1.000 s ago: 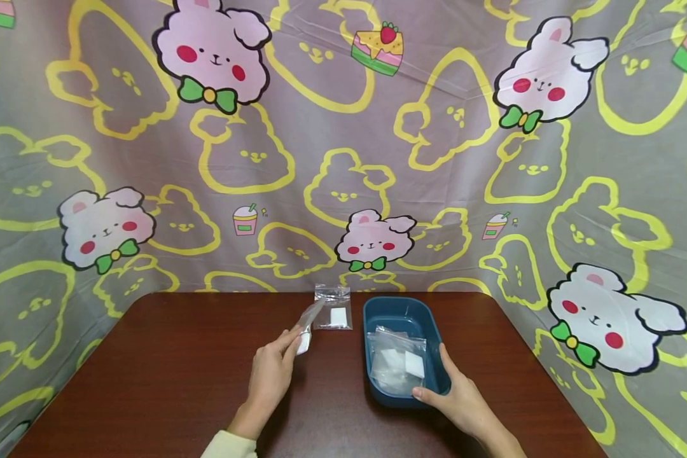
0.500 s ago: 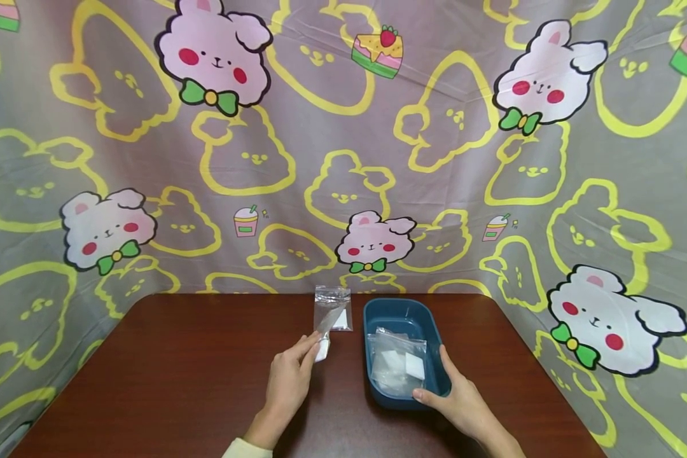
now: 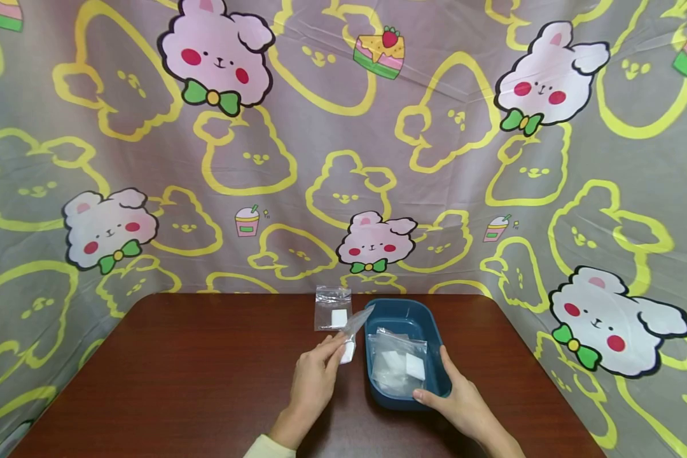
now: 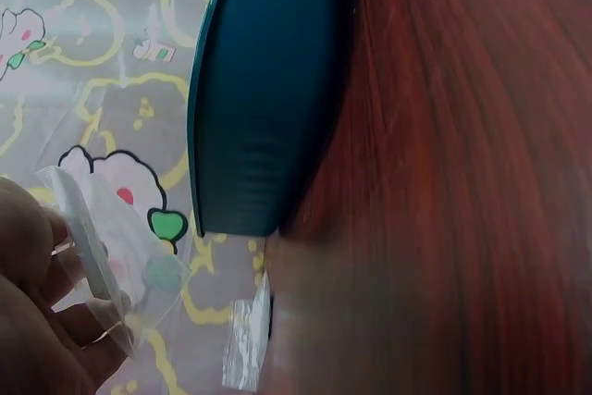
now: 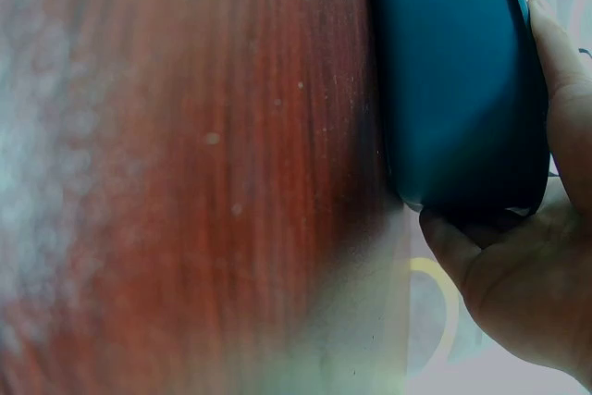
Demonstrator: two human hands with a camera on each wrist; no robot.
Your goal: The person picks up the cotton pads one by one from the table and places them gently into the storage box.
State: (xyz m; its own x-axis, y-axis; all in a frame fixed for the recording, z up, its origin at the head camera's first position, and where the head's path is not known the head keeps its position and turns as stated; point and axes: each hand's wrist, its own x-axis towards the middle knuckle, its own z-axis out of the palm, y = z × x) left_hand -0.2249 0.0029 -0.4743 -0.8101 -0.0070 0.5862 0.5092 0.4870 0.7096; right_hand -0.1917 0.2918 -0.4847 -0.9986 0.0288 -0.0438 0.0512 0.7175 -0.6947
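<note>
Between its thumb and fingers my left hand (image 3: 313,376) pinches a small clear zip bag (image 3: 357,326) with a white block inside. In the head view that bag's upper corner overlaps the left rim of a dark blue plastic bin (image 3: 402,402). Several similar zip bags (image 3: 398,360) with white blocks lie in the bin's near half. My right hand (image 3: 465,395) grips the near right corner of the bin, thumb at the front rim and fingers along the side. The right wrist view shows the hand (image 5: 532,284) against the bin's outer wall (image 5: 462,90).
Another zip bag (image 3: 326,315) with a white block lies flat on the dark wooden table (image 3: 177,375), left of the bin near the back edge. A cartoon-printed cloth (image 3: 298,159) hangs behind and around the table.
My left hand has moved right with the pinched zip bag, past the bag lying on the table and up to the bin's left side. My right hand and the bin have stayed in place.
</note>
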